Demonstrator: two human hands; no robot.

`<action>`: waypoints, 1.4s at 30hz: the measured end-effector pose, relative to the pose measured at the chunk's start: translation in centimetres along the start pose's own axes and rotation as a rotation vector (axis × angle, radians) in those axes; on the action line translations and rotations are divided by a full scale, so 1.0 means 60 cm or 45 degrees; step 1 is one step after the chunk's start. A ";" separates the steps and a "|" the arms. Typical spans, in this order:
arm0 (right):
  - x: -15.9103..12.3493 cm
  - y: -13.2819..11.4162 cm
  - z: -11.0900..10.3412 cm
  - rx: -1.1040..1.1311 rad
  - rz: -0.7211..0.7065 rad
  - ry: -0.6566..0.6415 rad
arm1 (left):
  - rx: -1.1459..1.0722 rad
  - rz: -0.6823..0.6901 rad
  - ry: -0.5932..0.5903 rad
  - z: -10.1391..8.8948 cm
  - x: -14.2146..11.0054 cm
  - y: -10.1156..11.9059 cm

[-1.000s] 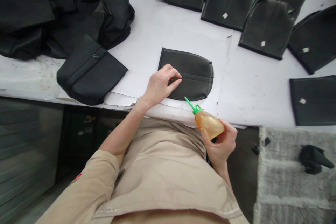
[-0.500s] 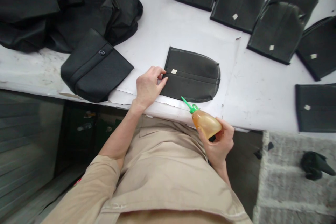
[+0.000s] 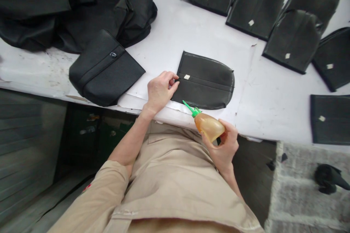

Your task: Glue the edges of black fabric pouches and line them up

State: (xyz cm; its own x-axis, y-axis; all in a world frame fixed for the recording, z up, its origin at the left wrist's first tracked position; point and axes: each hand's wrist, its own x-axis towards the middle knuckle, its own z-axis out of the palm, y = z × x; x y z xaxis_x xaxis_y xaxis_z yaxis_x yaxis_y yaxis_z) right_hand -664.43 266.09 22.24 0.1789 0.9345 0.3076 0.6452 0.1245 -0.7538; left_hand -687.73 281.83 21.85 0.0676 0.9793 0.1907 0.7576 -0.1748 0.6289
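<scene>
A black padded cover piece (image 3: 206,89) with a straight left end, a rounded right end and a small pale tag lies flat on the white table in front of me. My left hand (image 3: 161,89) pinches its left edge between thumb and fingertips. In my right hand (image 3: 225,143) is an amber squeeze bottle of glue (image 3: 209,125) with a green nozzle, tilted so the tip points up and left. That tip is beside the lower left edge of the piece; whether it touches, I cannot tell. Left of my left hand rests a black cover (image 3: 106,74) with a round stud.
A heap of black material (image 3: 82,11) covers the back left of the table (image 3: 169,18). Several similar black pieces (image 3: 258,3) with pale tags lie at the back right, and one black piece (image 3: 332,120) at the right edge. A grey textured surface (image 3: 300,189) stands below right.
The bottle and my right hand have moved slightly left, bringing the nozzle nearer the lower left corner of the piece. My left hand keeps its pinch on the edge. The whole view has shifted a little.
</scene>
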 end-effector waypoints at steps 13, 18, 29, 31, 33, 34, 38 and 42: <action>0.025 -0.013 0.031 0.113 -0.046 -0.133 | -0.146 -0.073 0.014 0.005 0.002 -0.007; 0.033 -0.016 0.035 0.196 0.073 -0.188 | -0.175 -0.096 -0.014 0.006 0.004 -0.011; 0.073 -0.009 -0.020 1.355 1.144 -0.208 | -0.190 -0.259 -0.143 -0.002 0.003 -0.021; 0.077 0.001 -0.035 1.474 1.182 -0.035 | -0.161 -0.295 -0.179 -0.004 0.010 -0.020; 0.082 0.014 -0.049 1.551 1.189 0.178 | -0.095 -0.310 -0.222 -0.006 0.018 -0.015; 0.086 0.022 -0.056 1.574 1.170 0.279 | -0.054 -0.315 -0.246 -0.008 0.021 -0.012; 0.103 0.061 -0.081 1.581 1.074 0.508 | 0.083 -0.324 -0.311 -0.013 0.030 -0.004; 0.108 0.094 -0.109 1.633 1.093 0.628 | 0.118 -0.316 -0.333 -0.014 0.034 -0.011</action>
State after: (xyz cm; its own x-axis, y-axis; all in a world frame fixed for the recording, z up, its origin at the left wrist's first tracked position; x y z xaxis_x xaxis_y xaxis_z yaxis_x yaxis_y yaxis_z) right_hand -654.77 270.68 23.82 0.5123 0.7112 -0.4814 -0.7316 0.0678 -0.6783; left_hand -688.61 283.84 22.46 0.0292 0.9858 -0.1653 0.8265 0.0692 0.5586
